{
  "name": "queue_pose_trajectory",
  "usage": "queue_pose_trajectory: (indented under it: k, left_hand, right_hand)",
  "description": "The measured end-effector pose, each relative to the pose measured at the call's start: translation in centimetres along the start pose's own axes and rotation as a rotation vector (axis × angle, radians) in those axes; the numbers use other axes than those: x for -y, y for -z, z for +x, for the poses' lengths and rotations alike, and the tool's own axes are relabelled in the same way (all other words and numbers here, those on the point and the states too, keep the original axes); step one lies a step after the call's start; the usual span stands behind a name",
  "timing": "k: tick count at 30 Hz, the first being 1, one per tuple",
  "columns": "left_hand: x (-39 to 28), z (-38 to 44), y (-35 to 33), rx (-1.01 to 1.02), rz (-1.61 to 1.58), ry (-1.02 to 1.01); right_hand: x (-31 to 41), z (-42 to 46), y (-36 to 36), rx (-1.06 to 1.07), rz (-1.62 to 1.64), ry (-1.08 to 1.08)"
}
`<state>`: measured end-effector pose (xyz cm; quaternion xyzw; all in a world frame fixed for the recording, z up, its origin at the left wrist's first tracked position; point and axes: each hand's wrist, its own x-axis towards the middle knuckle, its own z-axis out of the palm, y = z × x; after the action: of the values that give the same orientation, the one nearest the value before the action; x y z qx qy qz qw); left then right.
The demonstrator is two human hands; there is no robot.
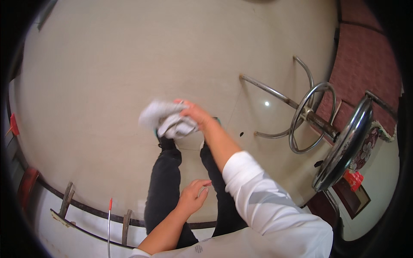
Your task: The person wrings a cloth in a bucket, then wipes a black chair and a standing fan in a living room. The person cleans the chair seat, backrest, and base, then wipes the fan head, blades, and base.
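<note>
My right hand [196, 114] grips a crumpled white cloth [177, 125], with my arm stretched out in front of me. The cloth's far left part is blurred. Both hang above the pale floor and cover much of my left shoe. Nearer my body, my left hand [193, 196] holds nothing. Its fingers are bent, and a gap shows between thumb and forefinger. This hand is over the space between my legs, which are in dark trousers [163, 183].
To the right is a metal stool [305, 111] with curved legs, a ring and a round seat [343, 145]. A reddish covered surface [364, 61] lies beyond it. A dark scrap [241, 134] is on the floor. Behind me are a red-tipped rod [109, 219] and wooden pieces [66, 200].
</note>
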<state>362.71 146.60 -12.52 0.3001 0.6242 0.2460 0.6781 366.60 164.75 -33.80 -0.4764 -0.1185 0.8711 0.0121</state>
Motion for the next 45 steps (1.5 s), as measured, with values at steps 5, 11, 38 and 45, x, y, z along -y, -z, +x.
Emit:
queue_pose_trajectory:
  k: [5,11,38,45]
  left_hand:
    - [-0.2,-4.0,0.6,0.020,0.000,0.056]
    - [-6.6,-12.5,4.6,-0.151,-0.005,-0.095]
    - [-53.6,-14.1,20.5,-0.025,0.120,-1.053]
    - [-66.9,-7.1,18.7,0.019,0.399,-1.229]
  right_hand:
    - [0.5,-11.2,-10.3,0.220,0.545,0.025]
    - [3.8,-23.0,-13.0,-0.110,0.436,0.211]
    - [39.1,-82.0,-35.0,-0.310,-0.371,2.075]
    - [53.0,-82.7,-27.6,-0.936,-0.725,2.183]
